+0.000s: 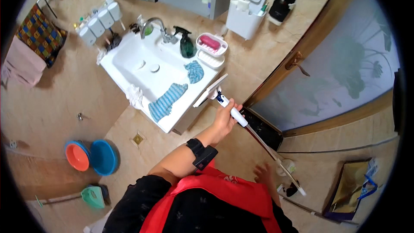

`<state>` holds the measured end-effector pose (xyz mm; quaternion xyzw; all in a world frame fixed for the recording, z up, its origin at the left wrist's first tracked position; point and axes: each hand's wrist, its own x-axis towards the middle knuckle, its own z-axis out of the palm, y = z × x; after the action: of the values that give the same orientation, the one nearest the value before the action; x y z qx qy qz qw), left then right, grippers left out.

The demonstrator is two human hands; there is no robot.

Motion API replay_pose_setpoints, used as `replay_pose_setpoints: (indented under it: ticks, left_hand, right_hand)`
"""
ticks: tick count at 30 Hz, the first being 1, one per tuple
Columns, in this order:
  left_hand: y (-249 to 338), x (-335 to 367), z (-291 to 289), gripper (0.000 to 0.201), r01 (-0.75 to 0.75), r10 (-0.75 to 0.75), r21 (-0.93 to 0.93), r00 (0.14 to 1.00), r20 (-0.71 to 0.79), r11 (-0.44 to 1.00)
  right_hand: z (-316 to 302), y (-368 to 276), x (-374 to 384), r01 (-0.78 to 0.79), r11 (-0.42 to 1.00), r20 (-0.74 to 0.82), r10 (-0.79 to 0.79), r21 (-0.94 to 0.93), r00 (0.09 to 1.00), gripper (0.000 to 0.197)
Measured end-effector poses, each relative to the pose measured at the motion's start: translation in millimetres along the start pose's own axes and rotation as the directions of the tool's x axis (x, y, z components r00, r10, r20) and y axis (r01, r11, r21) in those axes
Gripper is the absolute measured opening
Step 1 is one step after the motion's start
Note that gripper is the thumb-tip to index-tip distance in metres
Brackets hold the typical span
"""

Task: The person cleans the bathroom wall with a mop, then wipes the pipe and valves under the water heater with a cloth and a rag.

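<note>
My left hand is wrapped round the white grip of a long-handled squeegee, just below its head. The squeegee's wide white head points up beside the right corner of the white sink, and its thin pole slants down to the right. My right hand is low beside the pole, fingers spread, holding nothing. On the sink's edge lie a blue knitted cloth, a smaller blue cloth and a crumpled white cloth.
A dark green spray bottle and a soap dish stand by the faucet. To the right is a frosted glass door with a handle. Blue and orange basins and a green dustpan are on the left.
</note>
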<state>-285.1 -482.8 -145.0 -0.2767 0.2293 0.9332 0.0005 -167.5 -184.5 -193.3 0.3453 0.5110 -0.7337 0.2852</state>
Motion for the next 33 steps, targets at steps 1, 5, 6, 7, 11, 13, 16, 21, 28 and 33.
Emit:
replay_pose_setpoints:
  ticks: [1,5,6,7,11,13,16,21,28,33]
  left_hand:
    - [-6,3,-6,0.023,0.041,-0.042,-0.039,0.999,-0.024,0.998]
    - [-44,24,-56,0.027,0.221,-0.228,-0.105,0.972,-0.060,0.969]
    - [-62,41,-90,0.041,0.316,-0.313,-0.010,0.942,0.119,0.949]
    - [-70,44,-107,0.046,0.360,-0.384,0.200,0.919,0.093,0.911]
    - [-57,24,-148,0.062,0.328,-0.558,0.790,0.830,0.022,0.519]
    - [-37,4,-166,0.064,0.326,-0.593,0.858,0.804,-0.031,0.397]
    - [-14,-17,-220,0.057,0.432,-0.505,0.718,0.854,-0.129,0.547]
    - [28,-97,-291,0.038,0.361,-0.160,0.508,0.904,-0.397,0.782]
    - [-32,-270,-466,0.028,0.449,0.081,0.666,0.791,-0.606,0.596]
    - [-113,-367,-498,0.038,0.591,-0.199,0.139,0.470,-0.860,0.795]
  right_hand:
    - [-25,-4,5,0.100,0.984,0.013,-0.103,0.151,0.995,0.038]
    - [-10,-55,-35,0.549,0.800,0.040,-0.574,0.243,0.818,0.034]
    - [-11,-72,-31,0.577,0.795,0.030,-0.592,0.188,0.805,0.028]
    - [-12,-86,-27,0.602,0.787,0.011,-0.608,0.135,0.794,0.022]
    - [54,-113,-1,0.606,0.785,0.092,-0.599,-0.126,0.795,0.014]
    - [72,-87,51,0.608,0.770,0.064,-0.608,-0.194,0.791,0.018]
    - [118,-59,105,0.533,0.748,0.216,-0.489,-0.395,0.845,0.025]
    - [174,-40,182,0.450,0.691,0.256,-0.372,-0.566,0.892,0.022]
    - [190,-7,332,0.508,0.468,0.287,-0.465,-0.723,0.837,0.028]
    - [249,-14,339,0.252,0.501,0.105,-0.303,-0.828,0.947,0.037]
